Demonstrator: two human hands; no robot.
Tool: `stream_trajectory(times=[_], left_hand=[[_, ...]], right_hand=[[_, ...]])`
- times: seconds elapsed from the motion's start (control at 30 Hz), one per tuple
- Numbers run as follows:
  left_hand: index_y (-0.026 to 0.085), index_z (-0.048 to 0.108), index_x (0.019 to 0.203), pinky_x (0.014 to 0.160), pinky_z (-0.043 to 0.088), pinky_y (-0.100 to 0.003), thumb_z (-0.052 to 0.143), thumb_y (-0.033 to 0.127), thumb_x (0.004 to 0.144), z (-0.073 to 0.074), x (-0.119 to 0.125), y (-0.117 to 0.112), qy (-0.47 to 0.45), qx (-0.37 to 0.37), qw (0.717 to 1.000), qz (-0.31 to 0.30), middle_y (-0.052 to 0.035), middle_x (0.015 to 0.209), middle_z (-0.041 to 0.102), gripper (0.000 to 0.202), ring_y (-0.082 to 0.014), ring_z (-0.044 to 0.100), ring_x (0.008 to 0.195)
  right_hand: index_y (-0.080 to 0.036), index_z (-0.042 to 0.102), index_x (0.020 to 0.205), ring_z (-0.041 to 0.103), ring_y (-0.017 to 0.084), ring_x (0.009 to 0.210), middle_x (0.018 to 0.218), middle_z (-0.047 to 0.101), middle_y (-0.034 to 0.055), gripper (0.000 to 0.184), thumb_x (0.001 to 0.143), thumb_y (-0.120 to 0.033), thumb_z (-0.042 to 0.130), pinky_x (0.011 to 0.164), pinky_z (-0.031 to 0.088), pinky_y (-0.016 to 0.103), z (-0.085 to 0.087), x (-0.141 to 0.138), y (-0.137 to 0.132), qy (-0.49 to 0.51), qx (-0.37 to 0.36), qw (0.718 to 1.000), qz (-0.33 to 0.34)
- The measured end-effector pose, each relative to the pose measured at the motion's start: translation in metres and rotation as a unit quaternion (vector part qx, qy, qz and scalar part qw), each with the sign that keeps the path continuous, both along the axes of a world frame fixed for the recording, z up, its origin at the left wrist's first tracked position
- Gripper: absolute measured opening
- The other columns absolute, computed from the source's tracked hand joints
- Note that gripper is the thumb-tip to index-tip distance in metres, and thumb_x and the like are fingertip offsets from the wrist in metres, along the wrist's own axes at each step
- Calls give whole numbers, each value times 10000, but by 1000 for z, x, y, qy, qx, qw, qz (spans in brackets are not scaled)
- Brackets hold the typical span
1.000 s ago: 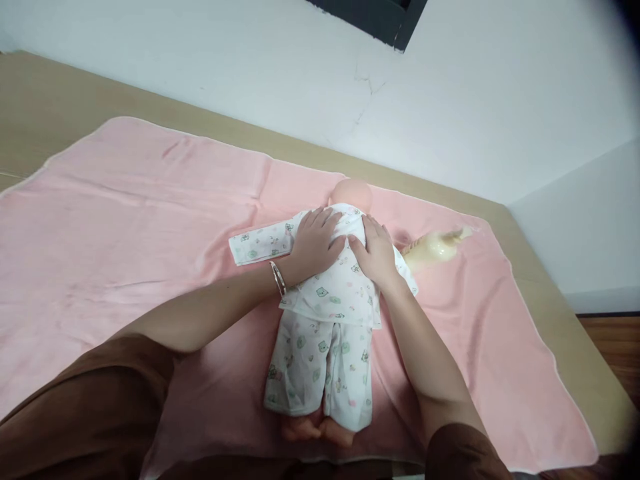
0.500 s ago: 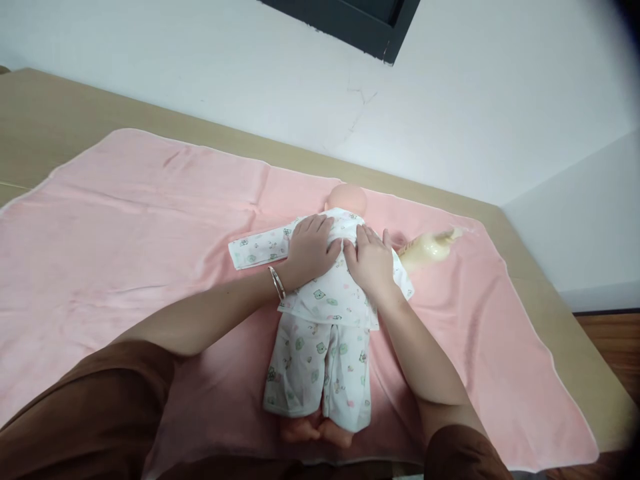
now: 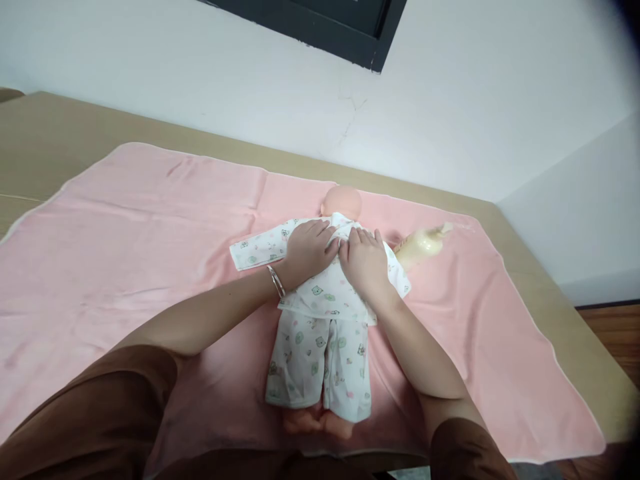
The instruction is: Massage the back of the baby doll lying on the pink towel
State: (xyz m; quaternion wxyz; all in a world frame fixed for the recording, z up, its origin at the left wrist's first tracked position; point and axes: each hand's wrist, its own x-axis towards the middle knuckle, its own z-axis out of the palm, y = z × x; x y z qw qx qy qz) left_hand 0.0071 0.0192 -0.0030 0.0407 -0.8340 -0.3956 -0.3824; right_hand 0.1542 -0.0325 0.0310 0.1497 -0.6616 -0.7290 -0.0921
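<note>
A baby doll (image 3: 330,303) in white printed pajamas lies on the pink blanket, its bald head (image 3: 343,202) toward the wall and its feet toward me. My left hand (image 3: 309,250) rests flat on the left side of the doll's upper back, fingers stretched out. Beside it, my right hand (image 3: 364,260) lies on the right side of the back, also open, the two thumbs nearly meeting at the middle. A sleeve (image 3: 260,248) reaches out to the left. The doll's face is hidden from view.
A cream pump bottle (image 3: 423,245) lies on its side right of the doll. Under everything spreads the pink blanket (image 3: 125,253) on a wooden table (image 3: 90,120). Behind rises a white wall (image 3: 440,100) with a dark frame (image 3: 345,40).
My right hand's fingers have drawn closer together on the doll's back. My left hand stays in nearly the same place. The view has tipped up slightly.
</note>
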Motion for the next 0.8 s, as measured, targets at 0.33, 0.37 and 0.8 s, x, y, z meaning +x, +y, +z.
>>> stream_trajectory(times=[0.33, 0.37, 0.8], left_hand=[[96, 537, 1319, 1069, 412, -482, 488, 378, 912, -2, 1, 6, 3, -90, 995, 34, -173, 1287, 607, 497, -325, 528, 1227], [93, 527, 1333, 1084, 397, -486, 477, 379, 918, -2, 1, 6, 5, -96, 995, 30, -175, 1307, 595, 507, -326, 516, 1247], [126, 628, 1190, 1003, 468, -477, 425, 329, 961, 3, -3, 1, 24, -30, 999, -24, -170, 1218, 665, 367, -310, 596, 1173]], right_hand=[[-57, 469, 1406, 435, 325, 1388, 1447, 525, 207, 570, 985, -432, 387, 1206, 97, 579, -2, 13, 12, 40, -36, 998, -26], [-62, 463, 1413, 430, 322, 1391, 1454, 519, 205, 577, 982, -439, 387, 1207, 80, 588, -2, 14, 14, 45, -39, 998, -26], [-87, 504, 1387, 521, 336, 1288, 1371, 585, 212, 477, 994, -306, 344, 1161, 226, 597, 1, 1, 1, 25, -8, 1000, -3]])
